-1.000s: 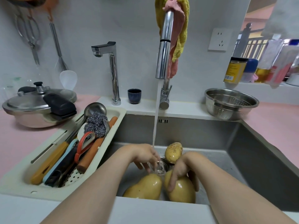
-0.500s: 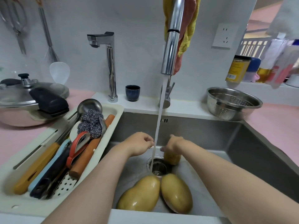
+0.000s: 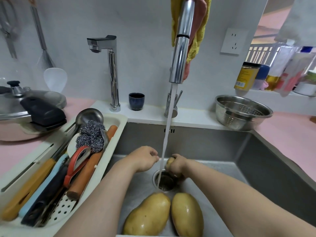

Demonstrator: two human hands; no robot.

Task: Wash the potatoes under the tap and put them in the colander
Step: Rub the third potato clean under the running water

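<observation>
Potatoes are my work here, and all three are inside the steel sink (image 3: 256, 159), in the lower middle of the frame. At the far left a pressure cooker (image 3: 25, 106) stands on the pink counter (image 3: 13, 151). Beside it, toward the right, a long cream tray (image 3: 119, 119) lies along the sink's left edge and holds a ladle (image 3: 89, 115) and a steel scourer (image 3: 91, 135). Behind the tray, a thin square tap (image 3: 112, 74) and a dark blue cup (image 3: 136, 101) stand on the white ledge (image 3: 150, 115). My left hand (image 3: 145, 159) is in the middle of the frame, above the sink floor, with its fingers curled in. I see nothing in it, and the fingertips are just at the water (image 3: 168, 134). The water falls in one stream from the tall tap (image 3: 181, 48), top centre, down into the drain (image 3: 165, 181). Below the drain, at the bottom edge, two big potatoes (image 3: 147, 215) lie side by side, wet and shining. Just right of the stream my right hand (image 3: 177, 165) grips the small potato (image 3: 169, 162) from above, fingers wrapped round it, beside the drain. Further right the colander (image 3: 242, 112) stands on the counter at the sink's back corner, well apart from both hands. In the upper right, jars and bottles (image 3: 246, 76) stand on a shelf.
</observation>
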